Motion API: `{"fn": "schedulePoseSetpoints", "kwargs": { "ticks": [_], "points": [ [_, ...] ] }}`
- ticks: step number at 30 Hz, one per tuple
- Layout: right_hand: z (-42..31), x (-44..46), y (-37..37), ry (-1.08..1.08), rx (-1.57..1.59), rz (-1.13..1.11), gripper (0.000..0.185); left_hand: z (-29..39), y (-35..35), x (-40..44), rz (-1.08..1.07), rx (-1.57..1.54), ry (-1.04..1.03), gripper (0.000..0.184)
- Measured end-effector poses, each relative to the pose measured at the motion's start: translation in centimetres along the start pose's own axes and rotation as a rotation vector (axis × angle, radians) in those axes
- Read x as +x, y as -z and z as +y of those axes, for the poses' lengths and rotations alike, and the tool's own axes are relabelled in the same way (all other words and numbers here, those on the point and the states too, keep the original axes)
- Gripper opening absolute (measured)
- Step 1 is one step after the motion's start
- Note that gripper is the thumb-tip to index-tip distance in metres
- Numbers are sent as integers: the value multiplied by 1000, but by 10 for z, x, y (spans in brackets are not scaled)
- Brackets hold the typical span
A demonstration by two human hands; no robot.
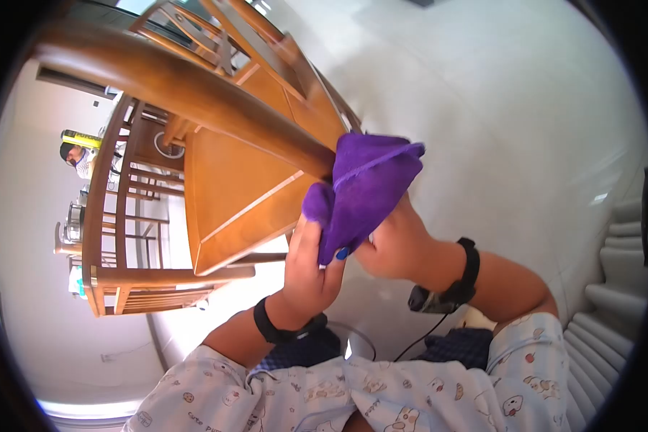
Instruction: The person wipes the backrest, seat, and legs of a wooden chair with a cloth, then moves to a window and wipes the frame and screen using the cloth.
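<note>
A purple cloth (373,189) is bunched up against the end of a brown wooden chair post (245,128), partly covering it. My left hand (311,270) grips the cloth's lower left side, with fingers wrapped in it. My right hand (397,245) is closed on the cloth from the right and below, and its fingers are mostly hidden behind the fabric. The chair's seat (255,173), orange-brown with pale strips across it, lies just left of the cloth. Black bands circle both wrists.
A second wooden chair (194,36) stands beyond the post. Further left is a long wooden table (102,209) carrying pots (73,223) and other things. Someone (75,155) is partly visible beyond it. Grey folded fabric (612,309) is at the right over the pale floor (511,129).
</note>
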State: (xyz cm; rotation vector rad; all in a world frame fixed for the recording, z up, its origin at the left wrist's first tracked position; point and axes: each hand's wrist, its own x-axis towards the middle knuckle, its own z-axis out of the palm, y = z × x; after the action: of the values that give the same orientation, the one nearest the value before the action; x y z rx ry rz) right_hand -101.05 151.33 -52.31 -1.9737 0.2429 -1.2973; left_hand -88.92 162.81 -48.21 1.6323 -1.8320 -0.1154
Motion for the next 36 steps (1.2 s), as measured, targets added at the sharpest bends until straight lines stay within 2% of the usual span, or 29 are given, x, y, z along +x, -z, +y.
{"fn": "schedulePoseSetpoints", "kwargs": {
  "ticks": [1, 2, 3, 6, 10, 12, 13, 16, 17, 19, 20, 21, 24, 25, 27, 28, 29, 31, 32, 35, 36],
  "points": [
    [-6, 13, 3, 48, -38, 35, 40, -1, 1, 1, 63, -9, 20, 64],
    [-9, 20, 1, 75, -24, 48, 39, -5, -1, 1, 141, -228, 44, 66],
    [-11, 27, 1, 81, -10, 31, 40, -4, -1, 3, 174, -378, 18, 77],
    [-14, 47, 2, 48, -47, -68, 44, -1, 13, 22, 232, -419, -78, 96],
    [-45, 114, 7, -24, 146, -66, 41, -2, 53, 70, 343, -383, -160, 99],
    [-63, 150, 12, -49, 360, -87, 39, -2, 79, 102, 372, -239, -275, 95],
    [-73, 167, 17, -71, 508, -131, 39, -1, 90, 115, 372, -318, -306, 90],
    [-101, 204, 37, -133, 691, -266, 34, 19, 114, 148, 407, -601, -338, 67],
    [-107, 210, 39, -89, 651, -233, 35, 29, 121, 158, 428, -702, -341, 59],
    [-118, 218, 46, -93, 620, -251, 37, 26, 127, 168, 396, -734, -344, 56],
    [-116, 217, 45, -79, 703, -227, 37, 31, 123, 169, 362, -930, -294, 52],
    [-114, 214, 44, -90, 746, -178, 36, 30, 119, 169, 328, -983, -212, 47],
    [-116, 198, 24, -149, 859, -21, 35, 30, 74, 156, 510, -999, -86, 40],
    [-116, 189, 17, -191, 857, 64, 34, 27, 66, 151, 533, -1029, -69, 39],
    [-99, 168, 5, -7, 384, 32, 28, 17, 56, 139, 428, -986, 34, 37],
    [-87, 158, -1, 63, 160, 41, 25, 14, 48, 133, 454, -957, 34, 37],
    [-81, 149, -6, 43, 75, 48, 21, 9, 42, 125, 436, -925, 45, 36],
    [-67, 132, -17, -8, 68, 98, 20, -2, 38, 107, 393, -850, 64, 36],
    [-61, 121, -19, -64, 110, 51, 23, -6, 39, 98, 350, -766, 57, 37],
    [-30, 82, -28, -130, 96, 47, 32, -22, 39, 70, 125, -536, 195, 37],
    [-21, 68, -32, -154, 93, 38, 38, -37, 28, 63, 60, -433, 140, 47]
  ]
}}
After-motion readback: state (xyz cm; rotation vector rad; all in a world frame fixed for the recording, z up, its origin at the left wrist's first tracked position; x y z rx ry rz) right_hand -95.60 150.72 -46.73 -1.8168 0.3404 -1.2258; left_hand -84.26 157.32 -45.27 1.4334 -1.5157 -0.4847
